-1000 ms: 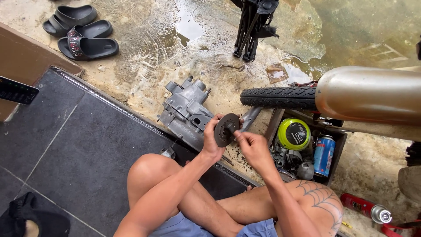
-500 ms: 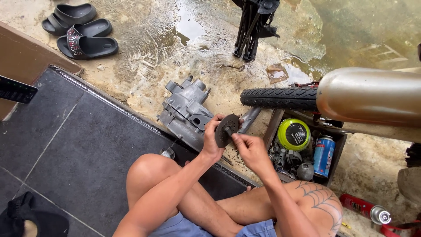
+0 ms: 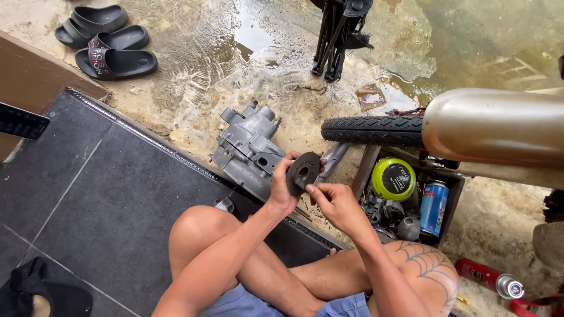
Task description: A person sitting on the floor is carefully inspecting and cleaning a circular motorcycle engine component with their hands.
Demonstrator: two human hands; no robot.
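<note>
My left hand (image 3: pixel 284 183) grips a dark round metal disc (image 3: pixel 303 172) with a centre hole, holding it upright by its left edge. My right hand (image 3: pixel 333 202) is just below and right of the disc, its fingers pinched together near the lower rim; whether it holds anything small is hidden. A grey metal engine casing (image 3: pixel 247 147) lies on the wet ground just beyond my hands. My bare knees are bent below, at the edge of a dark tiled step (image 3: pixel 106 205).
A black tyre (image 3: pixel 371 129) and a big metal exhaust pipe (image 3: pixel 493 126) lie to the right. A wooden box (image 3: pixel 365 170) holds a yellow-green round tin (image 3: pixel 392 178), a blue can (image 3: pixel 433 208) and small parts. A red spray can (image 3: pixel 487 279) lies at lower right, black sandals (image 3: pixel 106 44) at top left.
The disc has turned slightly in my left hand and my right hand's fingers have shifted a little along its lower edge. Nothing else has moved.
</note>
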